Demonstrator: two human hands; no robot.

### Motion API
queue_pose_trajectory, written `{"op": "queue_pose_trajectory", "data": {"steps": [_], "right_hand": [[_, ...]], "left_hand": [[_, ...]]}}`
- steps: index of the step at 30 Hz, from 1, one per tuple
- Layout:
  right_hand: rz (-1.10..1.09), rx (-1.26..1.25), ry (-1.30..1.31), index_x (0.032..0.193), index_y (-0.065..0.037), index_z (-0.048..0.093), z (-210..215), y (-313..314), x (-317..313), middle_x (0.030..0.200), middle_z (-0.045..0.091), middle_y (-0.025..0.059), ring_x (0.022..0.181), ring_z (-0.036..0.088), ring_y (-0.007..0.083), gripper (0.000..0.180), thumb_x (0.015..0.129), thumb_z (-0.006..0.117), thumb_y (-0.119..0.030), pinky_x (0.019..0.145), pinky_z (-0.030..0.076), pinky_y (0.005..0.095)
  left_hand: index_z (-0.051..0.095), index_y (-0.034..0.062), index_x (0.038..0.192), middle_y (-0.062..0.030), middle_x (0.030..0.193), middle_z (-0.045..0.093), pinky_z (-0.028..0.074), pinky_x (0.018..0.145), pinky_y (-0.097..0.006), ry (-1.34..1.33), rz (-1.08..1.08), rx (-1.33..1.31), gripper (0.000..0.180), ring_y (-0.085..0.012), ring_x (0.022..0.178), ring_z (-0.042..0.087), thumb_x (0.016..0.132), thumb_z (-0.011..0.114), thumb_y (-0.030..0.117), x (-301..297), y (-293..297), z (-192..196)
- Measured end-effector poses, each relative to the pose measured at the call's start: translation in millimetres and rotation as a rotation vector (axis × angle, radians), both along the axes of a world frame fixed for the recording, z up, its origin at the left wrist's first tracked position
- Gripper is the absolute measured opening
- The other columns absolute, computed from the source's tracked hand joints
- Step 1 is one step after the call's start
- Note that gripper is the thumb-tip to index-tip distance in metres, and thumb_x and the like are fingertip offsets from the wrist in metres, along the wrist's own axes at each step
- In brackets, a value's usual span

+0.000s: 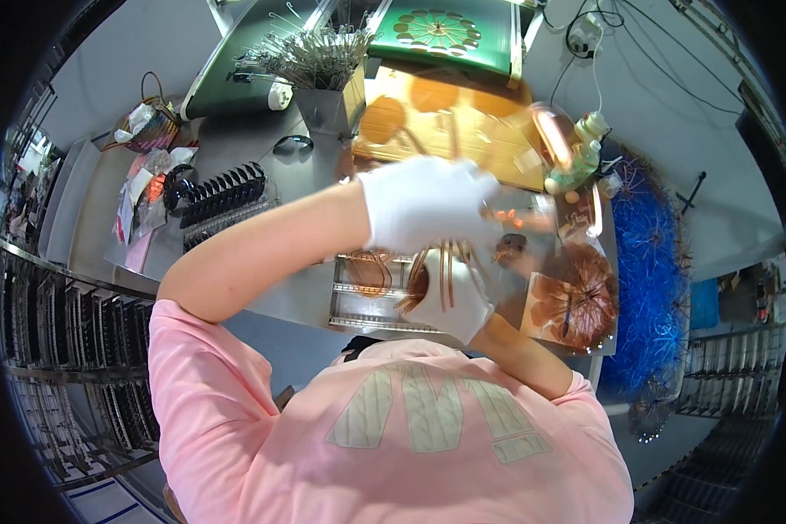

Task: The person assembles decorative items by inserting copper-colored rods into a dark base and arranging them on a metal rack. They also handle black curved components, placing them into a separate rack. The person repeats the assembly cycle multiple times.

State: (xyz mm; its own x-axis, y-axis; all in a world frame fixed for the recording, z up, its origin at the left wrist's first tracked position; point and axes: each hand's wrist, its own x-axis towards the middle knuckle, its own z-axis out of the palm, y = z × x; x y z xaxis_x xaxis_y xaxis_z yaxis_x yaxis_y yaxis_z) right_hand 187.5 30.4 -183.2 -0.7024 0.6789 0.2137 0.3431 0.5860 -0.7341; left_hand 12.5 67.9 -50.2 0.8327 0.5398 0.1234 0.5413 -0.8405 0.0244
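My left hand (428,203), in a white glove, reaches across above my right hand. Motion smears its fingers, so whether they grip anything does not show. My right hand (457,306), also gloved in white, is closed around a bunch of thin copper-coloured stems (446,275). A dark round piece shows at the left side of that hand. Beneath the hands lies a silver metal tray with rails (358,320). To the right, a fan of copper-coloured discs on thin stems (576,301) rests at the table edge.
Beyond my hands lies yellow cardboard (489,144) with round copper-coloured discs. A metal bin of wire hooks (323,109) stands behind. Black comb-like holders (223,194) lie left; a green bottle (576,166) and blue plastic wrap with spiky wires (651,271) are right.
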Motion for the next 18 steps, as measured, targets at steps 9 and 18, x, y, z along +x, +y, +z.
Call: {"op": "queue_pose_trajectory", "data": {"steps": [9, 18], "right_hand": [[0.206, -1.51, 0.254, 0.105, -0.004, 0.069, -26.0, 8.3, -12.4, 0.095, 0.073, 0.0092, 0.078, 0.068, 0.0195, 0.028, 0.09, 0.075, -0.026, 0.068, 0.055, 0.037], [0.318, -1.649, 0.638, 0.133, -0.005, 0.058, -26.6, 13.9, 1.2, 0.098, 0.069, 0.0068, 0.09, 0.067, 0.014, 0.047, 0.097, 0.07, -0.032, 0.079, 0.058, 0.0335]], "left_hand": [[0.059, 0.0173, 0.122, -0.0191, 0.105, 0.056, 0.057, 0.076, -0.046, -0.217, 0.111, 0.037, 0.04, -0.0394, 0.097, 0.063, 0.084, 0.066, 0.007, 16.2, -12.3, -16.5], [0.056, 0.0092, 0.13, -0.0171, 0.112, 0.058, 0.054, 0.087, -0.043, -0.588, 0.344, 0.049, 0.068, -0.0383, 0.109, 0.059, 0.066, 0.077, 0.007, 1.5, -5.8, -25.6]]}}
